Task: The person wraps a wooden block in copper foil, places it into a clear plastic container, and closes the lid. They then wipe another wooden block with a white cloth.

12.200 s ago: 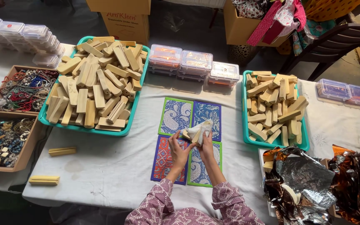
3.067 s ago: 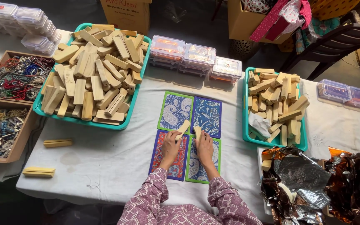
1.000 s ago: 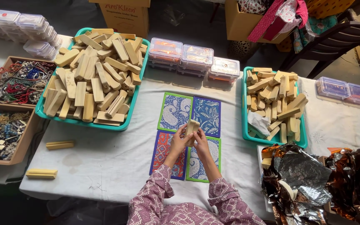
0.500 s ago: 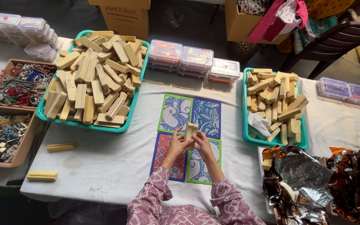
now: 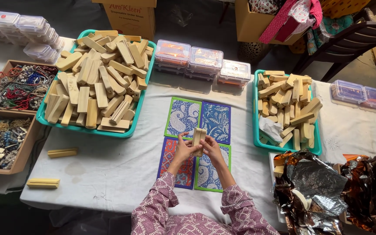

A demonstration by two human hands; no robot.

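Both hands hold pale wooden blocks upright over four patterned cards.

Nearest the camera, the left hand (image 5: 182,150) and the right hand (image 5: 211,150) close around the wooden blocks (image 5: 198,138), pressed together on end, just above the patterned cards (image 5: 183,116) on the white tablecloth (image 5: 109,165). Two loose blocks (image 5: 62,152) lie apart to the left, crumpled foil (image 5: 318,187) to the right. Farther off stand a large green tray (image 5: 129,130) heaped with blocks, a smaller green tray (image 5: 256,130) and clear lidded boxes (image 5: 205,61).

Purple-and-white patterned long sleeves (image 5: 162,209)
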